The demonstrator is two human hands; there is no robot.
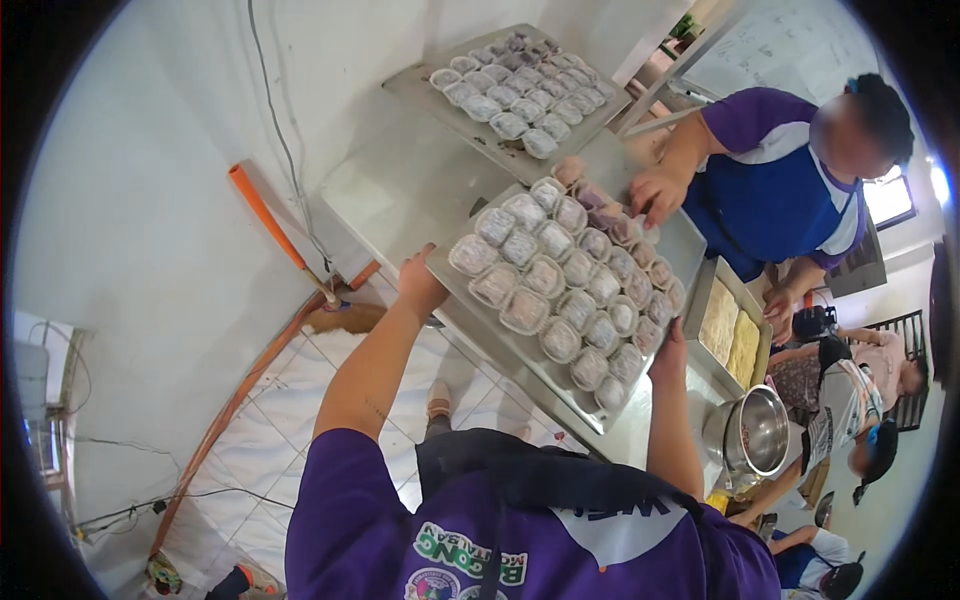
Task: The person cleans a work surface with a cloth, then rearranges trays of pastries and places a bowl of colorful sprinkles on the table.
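A shallow metal tray [517,354] lies tilted across my view, its near side towards my body. My left hand [420,279] grips its left corner, and my right hand [669,354] holds the right edge. Rows of rounded, powder-dusted pastries [525,311] in pleated cups cover most of it. Along the far side, some purplish and pinkish pieces [594,201] sit close together. A co-worker's hand [654,196] reaches to that far side, fingers on or just above a cup. Whether the tray's underside rests on the table is hidden.
Behind it, a second tray [420,90] of similar pastries stands on the metal table [405,187]. To the right are a rectangular pan [763,337] with flat cake-like slabs and a steel bowl [761,431]. An orange tube [262,214] leans by the wall. Other people work at far right.
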